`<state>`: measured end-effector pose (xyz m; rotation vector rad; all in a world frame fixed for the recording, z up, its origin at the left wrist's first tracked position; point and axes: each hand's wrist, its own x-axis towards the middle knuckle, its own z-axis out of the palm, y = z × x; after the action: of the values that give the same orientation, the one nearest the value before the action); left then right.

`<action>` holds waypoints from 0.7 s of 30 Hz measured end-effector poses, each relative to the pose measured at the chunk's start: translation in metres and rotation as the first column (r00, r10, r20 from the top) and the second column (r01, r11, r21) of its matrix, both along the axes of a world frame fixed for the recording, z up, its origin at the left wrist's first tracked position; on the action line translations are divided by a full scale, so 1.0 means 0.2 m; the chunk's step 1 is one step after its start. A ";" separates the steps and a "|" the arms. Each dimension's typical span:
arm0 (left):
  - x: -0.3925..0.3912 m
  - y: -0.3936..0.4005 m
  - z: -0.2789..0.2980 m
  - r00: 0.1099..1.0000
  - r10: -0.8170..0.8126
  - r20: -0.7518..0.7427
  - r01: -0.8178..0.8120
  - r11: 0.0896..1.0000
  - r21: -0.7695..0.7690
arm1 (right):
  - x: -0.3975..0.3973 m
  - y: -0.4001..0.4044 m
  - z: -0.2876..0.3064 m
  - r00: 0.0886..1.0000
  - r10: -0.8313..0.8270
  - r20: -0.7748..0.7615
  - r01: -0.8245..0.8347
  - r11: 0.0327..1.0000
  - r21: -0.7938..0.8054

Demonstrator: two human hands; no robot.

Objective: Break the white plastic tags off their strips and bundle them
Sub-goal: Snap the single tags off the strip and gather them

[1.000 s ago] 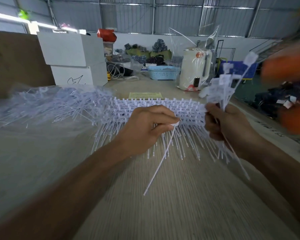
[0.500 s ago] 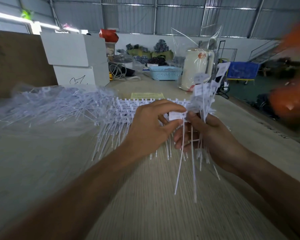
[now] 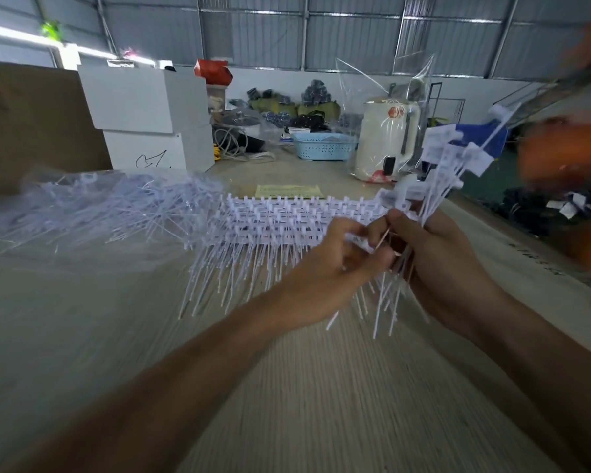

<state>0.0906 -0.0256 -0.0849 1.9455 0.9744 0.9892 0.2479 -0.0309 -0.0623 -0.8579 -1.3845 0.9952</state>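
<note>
Both hands [image 3: 386, 254] curled — gripping tags [image 3: 447, 158].

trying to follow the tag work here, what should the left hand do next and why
Probably let go and reach back to the strips for another tag. The left hand is pinching a loose tag against the bundle gripped by the right hand, and many tags remain attached.

From where I stand, the left hand [image 3: 335, 264] covers the near ends of the tag strips [image 3: 287, 221], its fingertips meet the right hand [image 3: 437, 264] in a blur, and something orange [image 3: 570, 155] smears across the right edge.
</note>
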 end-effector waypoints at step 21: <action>0.08 -0.06 -0.05 0.995 -0.076 0.061 0.075 0.997 0.011 | -0.06 -0.02 -0.04 0.994 0.091 0.065 -0.090 0.996 -0.013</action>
<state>0.1073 -0.0366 -0.0942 1.9329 0.8574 1.0054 0.2352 -0.0343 -0.0708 -0.8476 -1.4860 1.0515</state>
